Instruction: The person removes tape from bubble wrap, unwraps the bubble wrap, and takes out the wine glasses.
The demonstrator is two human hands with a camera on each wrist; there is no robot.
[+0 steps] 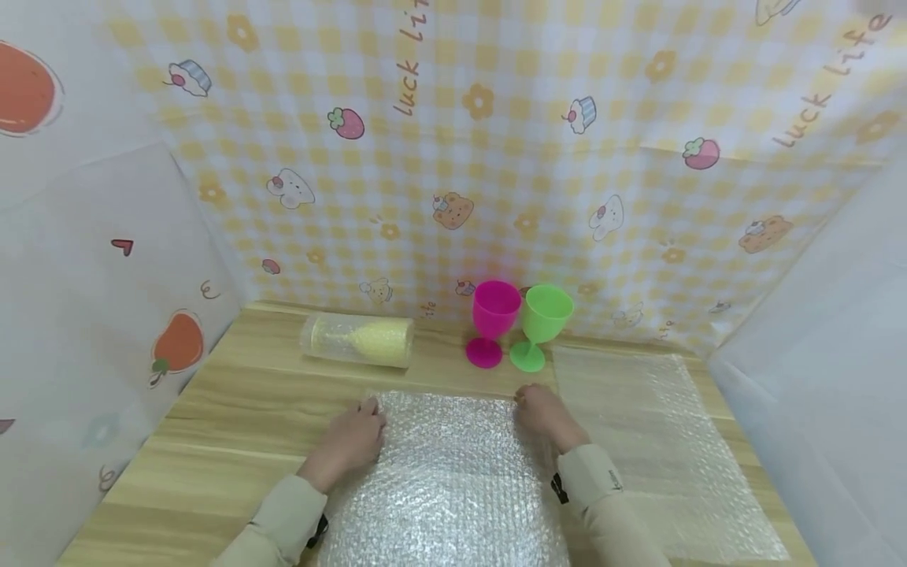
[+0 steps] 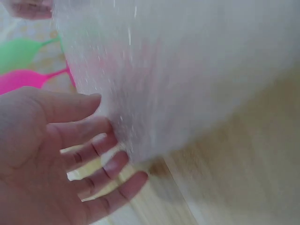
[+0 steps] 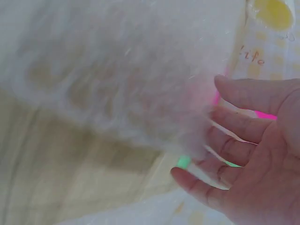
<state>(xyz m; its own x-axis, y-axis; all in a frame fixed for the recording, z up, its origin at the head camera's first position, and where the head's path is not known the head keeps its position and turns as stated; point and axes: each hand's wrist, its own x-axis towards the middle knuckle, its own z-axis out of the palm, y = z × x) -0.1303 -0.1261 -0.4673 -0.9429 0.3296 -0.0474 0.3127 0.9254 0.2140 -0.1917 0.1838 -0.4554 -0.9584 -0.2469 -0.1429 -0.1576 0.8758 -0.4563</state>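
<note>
A clear sheet of bubble wrap stretches between the two hands, its far part raised off the table in the wrist views. My left hand pinches the sheet's far left corner between thumb and forefinger, the other fingers spread loosely. At the far right corner, my right hand pinches the edge the same way, its thumb on the near face. Beyond the sheet stand a magenta goblet and a green goblet, side by side and upright. Through the film the magenta one shows faintly in both wrist views.
At the back left, a yellow goblet lies on its side, rolled in bubble wrap. Another bubble wrap sheet is spread flat on the right of the wooden table. A patterned cloth hangs behind, with white cloth at both sides.
</note>
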